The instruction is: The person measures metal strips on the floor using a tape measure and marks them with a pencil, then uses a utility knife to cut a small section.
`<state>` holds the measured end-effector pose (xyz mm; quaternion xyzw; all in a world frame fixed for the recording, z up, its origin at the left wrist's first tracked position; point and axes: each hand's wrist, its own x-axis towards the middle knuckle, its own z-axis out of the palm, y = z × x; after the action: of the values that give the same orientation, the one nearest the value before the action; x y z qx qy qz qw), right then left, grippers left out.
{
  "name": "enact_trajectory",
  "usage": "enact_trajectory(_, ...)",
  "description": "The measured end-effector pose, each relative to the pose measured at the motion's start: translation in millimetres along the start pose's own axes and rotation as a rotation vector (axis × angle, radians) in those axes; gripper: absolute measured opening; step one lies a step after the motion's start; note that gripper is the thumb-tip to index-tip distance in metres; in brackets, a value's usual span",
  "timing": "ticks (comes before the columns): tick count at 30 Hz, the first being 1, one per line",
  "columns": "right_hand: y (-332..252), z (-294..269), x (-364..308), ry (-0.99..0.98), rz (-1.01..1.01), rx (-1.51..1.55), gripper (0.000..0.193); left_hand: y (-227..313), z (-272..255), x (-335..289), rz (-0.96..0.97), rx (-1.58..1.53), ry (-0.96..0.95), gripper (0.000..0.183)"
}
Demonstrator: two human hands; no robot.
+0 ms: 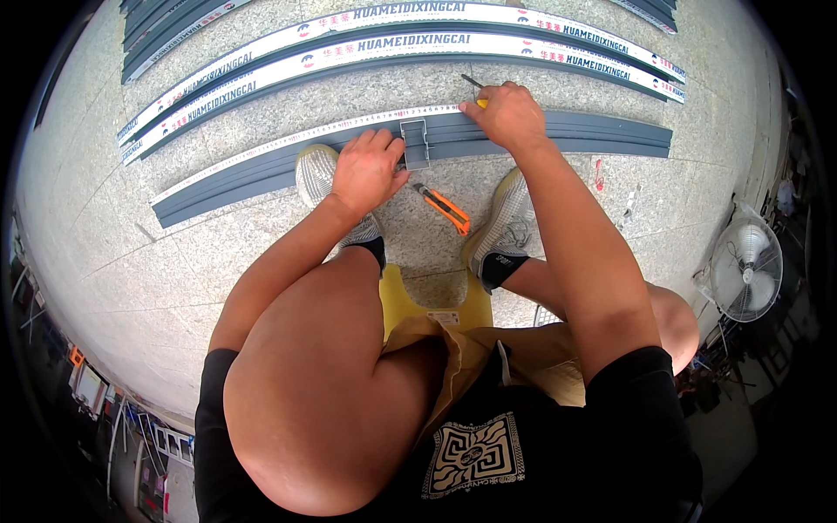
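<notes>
A long dark grey profile (231, 187) lies crosswise on the floor in front of my feet. Along its far edge runs a white measuring tape (288, 139) with printed marks. My left hand (370, 170) is closed over the profile, fingers bent on top and thumb at the near side. Close beside it, a small clear-looking rectangular frame piece (416, 145) sits across the profile. My right hand (510, 113), at the tape's right end, is closed on a thin dark-tipped tool with a yellow part (482, 103); the rest is hidden by my fingers.
An orange utility knife (446, 210) lies on the floor between my shoes. Farther off are long profiles with white printed film (384, 45), and more grey profiles (166, 39) at the far left. A white fan (747, 268) stands at the right. Under me is a yellow stool (401, 301).
</notes>
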<state>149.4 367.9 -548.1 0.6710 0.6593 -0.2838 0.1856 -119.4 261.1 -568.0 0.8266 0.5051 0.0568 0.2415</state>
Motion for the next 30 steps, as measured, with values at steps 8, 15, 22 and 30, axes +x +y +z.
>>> enact_trajectory(8,1,-1,3,0.016,-0.020,0.019,0.059,-1,2,5,0.003,0.005,-0.009,0.039)
enact_trajectory(15,2,-4,5,-0.014,0.011,0.010,0.057,-3,1,6,0.028,0.022,-0.005,0.040)
enact_trajectory(22,6,-32,-10,-0.038,-0.076,0.221,0.061,1,1,6,0.005,0.014,-0.024,0.040)
enact_trajectory(30,24,-40,-70,-0.167,0.024,0.860,0.059,6,4,12,0.026,-0.009,0.009,0.040)
